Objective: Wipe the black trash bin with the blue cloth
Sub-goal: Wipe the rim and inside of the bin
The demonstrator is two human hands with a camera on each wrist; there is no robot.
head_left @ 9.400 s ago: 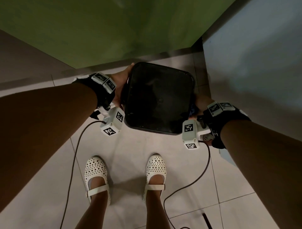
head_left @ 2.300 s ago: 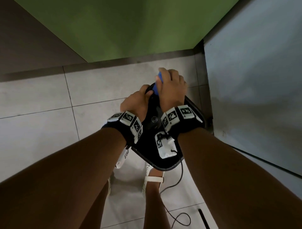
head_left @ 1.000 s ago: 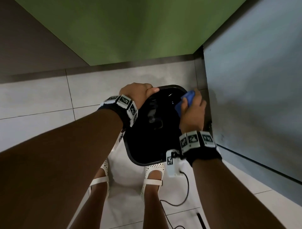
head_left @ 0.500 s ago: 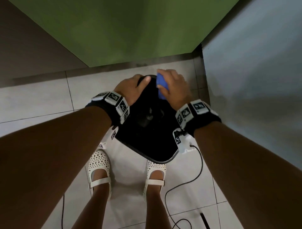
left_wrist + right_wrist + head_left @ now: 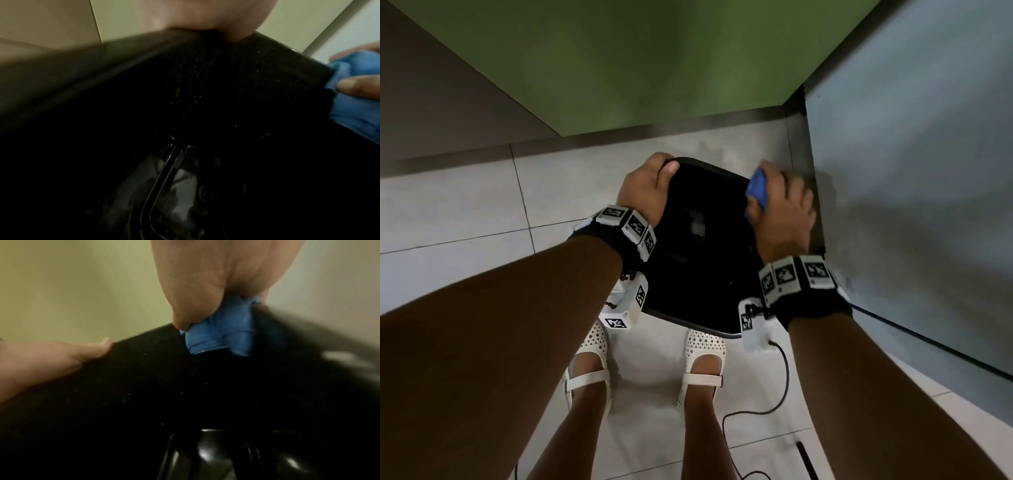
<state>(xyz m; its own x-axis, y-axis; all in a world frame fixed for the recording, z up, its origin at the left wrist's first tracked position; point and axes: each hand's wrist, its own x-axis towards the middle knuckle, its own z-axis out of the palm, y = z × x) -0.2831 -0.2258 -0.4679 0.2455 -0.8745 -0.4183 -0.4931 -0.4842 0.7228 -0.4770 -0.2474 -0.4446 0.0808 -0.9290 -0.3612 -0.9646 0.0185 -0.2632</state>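
wipe mid-way | right hand pinches blue cloth on black trash bin rim | left hand grips rim | dust specks remain inside

Pale tiled floor, green wall ahead, grey-blue panel at right, dim light.

Pale tiled floor carries two feet in white shoes and a black cable.

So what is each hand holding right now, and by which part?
The left hand grips the black plastic trash bin by its far left rim corner. The right hand holds the bunched blue cloth, pressed over the bin's far right rim.
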